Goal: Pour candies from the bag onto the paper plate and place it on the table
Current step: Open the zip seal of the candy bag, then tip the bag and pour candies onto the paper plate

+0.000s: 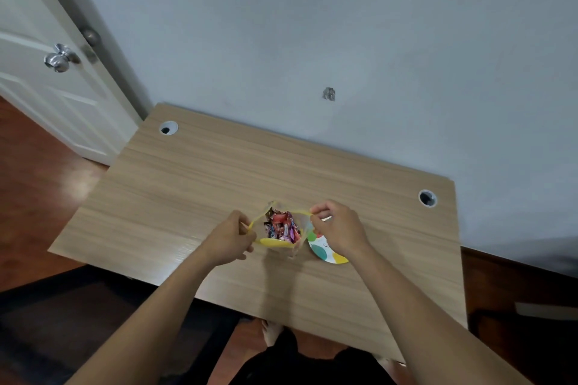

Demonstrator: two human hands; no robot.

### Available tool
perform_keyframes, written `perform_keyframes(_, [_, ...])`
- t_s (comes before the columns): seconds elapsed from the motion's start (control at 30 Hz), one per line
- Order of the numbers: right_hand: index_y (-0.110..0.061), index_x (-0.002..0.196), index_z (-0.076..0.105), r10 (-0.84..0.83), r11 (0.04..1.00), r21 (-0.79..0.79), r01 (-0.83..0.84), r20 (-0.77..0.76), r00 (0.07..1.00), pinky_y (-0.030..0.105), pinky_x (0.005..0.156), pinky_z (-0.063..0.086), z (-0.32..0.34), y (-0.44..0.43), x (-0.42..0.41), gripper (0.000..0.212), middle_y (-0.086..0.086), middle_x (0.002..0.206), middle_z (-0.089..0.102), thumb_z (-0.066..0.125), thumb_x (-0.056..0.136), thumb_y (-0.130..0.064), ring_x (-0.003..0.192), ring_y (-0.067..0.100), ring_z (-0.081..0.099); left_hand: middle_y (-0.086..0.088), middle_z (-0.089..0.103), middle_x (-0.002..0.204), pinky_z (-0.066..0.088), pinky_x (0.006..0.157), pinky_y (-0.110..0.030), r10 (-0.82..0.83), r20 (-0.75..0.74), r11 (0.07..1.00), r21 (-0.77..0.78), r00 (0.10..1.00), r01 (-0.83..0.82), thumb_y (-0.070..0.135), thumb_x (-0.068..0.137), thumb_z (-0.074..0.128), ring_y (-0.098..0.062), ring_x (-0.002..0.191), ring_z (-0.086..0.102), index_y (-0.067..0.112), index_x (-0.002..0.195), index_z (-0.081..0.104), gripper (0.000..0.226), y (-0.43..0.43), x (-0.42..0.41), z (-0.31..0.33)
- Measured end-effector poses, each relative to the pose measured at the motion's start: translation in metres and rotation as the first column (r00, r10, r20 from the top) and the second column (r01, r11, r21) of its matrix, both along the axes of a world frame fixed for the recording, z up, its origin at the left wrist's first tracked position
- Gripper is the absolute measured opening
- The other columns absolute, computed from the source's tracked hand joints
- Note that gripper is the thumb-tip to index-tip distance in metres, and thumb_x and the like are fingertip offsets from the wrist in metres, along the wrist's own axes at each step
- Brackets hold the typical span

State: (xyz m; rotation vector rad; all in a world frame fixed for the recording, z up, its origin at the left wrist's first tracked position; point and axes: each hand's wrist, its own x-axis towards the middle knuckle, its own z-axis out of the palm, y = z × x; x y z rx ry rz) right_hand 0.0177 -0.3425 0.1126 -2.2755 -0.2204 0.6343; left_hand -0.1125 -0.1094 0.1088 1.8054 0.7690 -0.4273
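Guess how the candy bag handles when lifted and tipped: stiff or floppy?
Probably floppy: the bag is thin clear film, its mouth held open only by both hands pinching the rim. Likely bottom-heavy, since wrapped candies fill it. The candies may dump suddenly.

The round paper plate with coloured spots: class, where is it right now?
In the head view, the round spotted paper plate lies on the wooden table, right of the clear candy bag, partly hidden beneath the right hand.

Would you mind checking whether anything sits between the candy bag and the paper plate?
Nothing visible does. The bag, held open by both hands, stands right beside the plate; only the right hand hovers over the plate's far part.
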Motion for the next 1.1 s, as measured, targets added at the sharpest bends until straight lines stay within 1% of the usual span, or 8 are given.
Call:
perform_keyframes(0.27, [-0.032,0.104,0.081,0.028,0.997,0.076,-0.031,0.039,0.999,0.013,0.065,0.047,0.026,-0.008,0.002,0.012,-0.014,0.099,0.079,0.073,0.096,-0.035,0.082,0.005,0.073,-0.004,0.074,0.123,0.063,0.095,-0.045,-0.086,-0.002,0.973,-0.213,0.996,0.084,0.021,0.104,0.045,-0.024,0.111,0.077,0.035,0.144,0.047,0.043,0.009,-0.007,-0.005])
perform_keyframes(0.4, [-0.035,0.101,0.081,0.03,0.99,0.142,-0.025,-0.031,0.999,0.032,0.069,0.062,0.029,-0.016,0.002,0.011,-0.015,0.101,0.08,0.073,0.094,-0.036,0.073,0.026,0.079,-0.002,0.057,0.137,0.055,0.107,-0.044,-0.287,0.16,0.949,0.184,0.945,0.257,-0.009,0.097,0.05,-0.025,0.124,0.063,0.042,0.152,0.04,0.075,0.007,-0.008,-0.027])
perform_keyframes(0.5, [-0.036,0.101,0.082,0.04,0.982,0.185,-0.028,-0.063,0.997,0.04,0.079,0.064,0.032,-0.022,0.003,0.013,-0.017,0.099,0.081,0.074,0.093,-0.041,0.082,0.025,0.08,0.004,0.038,0.159,0.038,0.122,-0.031,-0.481,0.2,0.863,0.279,0.854,0.421,0.008,0.094,0.073,-0.012,0.145,0.043,0.042,0.163,0.034,0.086,-0.01,0.0,-0.039])
perform_keyframes(0.57, [-0.033,0.102,0.083,0.014,0.976,0.216,0.003,-0.08,0.997,0.039,0.084,0.064,0.032,-0.027,0.006,0.014,-0.013,0.099,0.082,0.075,0.092,-0.04,0.089,0.018,0.08,0.01,0.038,0.164,0.038,0.122,-0.03,-0.503,0.278,0.855,0.298,0.819,0.424,0.022,0.09,0.081,-0.006,0.149,0.041,0.043,0.156,0.05,0.076,-0.024,0.011,-0.044])
perform_keyframes(0.67, [-0.021,0.1,0.082,-0.054,0.965,0.249,0.081,-0.113,0.992,0.034,0.082,0.059,0.031,-0.035,0.01,0.012,-0.001,0.095,0.084,0.077,0.095,-0.03,0.081,0.009,0.077,0.014,0.064,0.148,0.051,0.108,-0.025,-0.445,0.419,0.889,0.312,0.792,0.335,0.039,0.095,0.076,-0.002,0.134,0.062,0.031,0.136,0.072,0.042,-0.041,0.026,-0.039])
perform_keyframes(0.77, [-0.009,0.099,0.082,-0.128,0.932,0.32,0.172,-0.155,0.98,0.031,0.076,0.053,0.036,-0.047,0.01,0.022,0.006,0.093,0.084,0.07,0.101,-0.028,0.073,0.004,0.072,0.012,0.082,0.121,0.054,0.093,-0.018,-0.414,0.5,0.905,0.318,0.761,0.283,0.027,0.102,0.068,0.0,0.114,0.074,0.032,0.117,0.083,0.021,-0.057,0.035,-0.026])
perform_keyframes(0.9, [-0.016,0.109,0.084,-0.28,0.829,0.377,0.413,-0.36,0.89,0.037,0.093,0.058,0.028,-0.07,0.012,0.051,0.004,0.109,0.085,0.055,0.103,-0.057,0.103,0.016,0.077,0.005,0.081,0.085,0.054,0.076,-0.031,-0.32,0.468,0.946,0.203,0.824,0.253,0.023,0.107,0.061,-0.002,0.079,0.072,0.04,0.094,0.079,0.028,-0.069,0.044,-0.02])
perform_keyframes(1.1, [-0.021,0.136,0.07,-0.206,0.702,0.421,0.575,-0.652,0.729,0.055,0.113,0.047,-0.004,-0.086,-0.013,0.087,0.012,0.133,0.076,0.02,0.099,-0.082,0.128,0.033,0.069,-0.004,0.079,0.092,0.058,0.079,-0.047,-0.26,0.448,0.965,0.094,0.856,0.244,0.045,0.11,0.049,-0.022,0.079,0.072,0.02,0.104,0.071,0.034,-0.089,0.055,-0.018])
